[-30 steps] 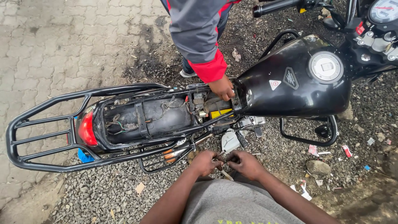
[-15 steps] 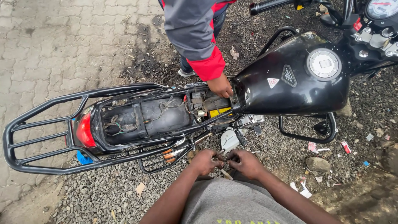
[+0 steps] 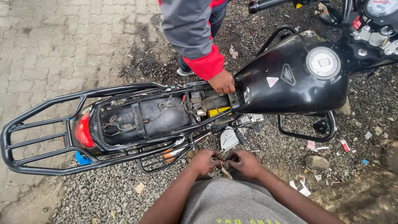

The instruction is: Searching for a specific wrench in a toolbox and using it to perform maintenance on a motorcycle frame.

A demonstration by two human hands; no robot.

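Two hands are held together low over the gravel [image 3: 265,141], just beside the near side of a seatless motorcycle [image 3: 174,116]. The left hand [image 3: 204,161] and right hand [image 3: 246,162] are closed, fingertips pinched on a small thin part [image 3: 219,158] between them; its kind cannot be told. Inside the open seat bay [image 3: 145,118], loose wires and a yellow-topped battery [image 3: 219,111] are seen. Another person's hand [image 3: 223,82] rests at the rear edge of the black fuel tank [image 3: 290,87].

Black fuel tank [image 3: 290,87], red tail light [image 3: 83,130], grey-and-red sleeve [image 3: 192,37]
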